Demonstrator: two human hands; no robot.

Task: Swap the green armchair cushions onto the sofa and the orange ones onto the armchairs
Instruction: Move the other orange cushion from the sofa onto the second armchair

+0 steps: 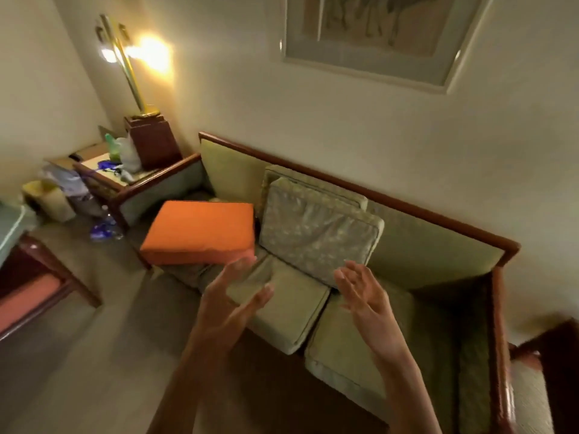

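Both of my forearms reach up from the bottom edge of the view, bare and empty. My left hand (233, 296) hangs over the front edge of the sofa (438, 245), fingers spread and apart, palm turned inward, holding nothing. My right hand (363, 292) sits just beside it, fingers also splayed apart and empty, in front of the lower edge of a patterned green cushion (316, 233).

That green cushion leans upright against the sofa's backrest near the middle, and I can see the edge of a 2nd green cushion (282, 175) tucked behind it. An orange cushion (200, 231) lies flat at the sofa's left end, close to the left armrest, with its near corner just past my left fingertips; I cannot tell whether they touch. The sofa's own 2 pale green seat pads (313, 311) lie under my hands along the front edge.

Past the left armrest stands a side tabletop (103, 170) cluttered with bags and small items, and at its back corner a lit lamp (134, 67) on a dark red base. A framed picture (376, 36) hangs on the wall above the sofa. At the far left edge I see part of an armchair (34, 277) with a wooden frame and an orange-pink seat.
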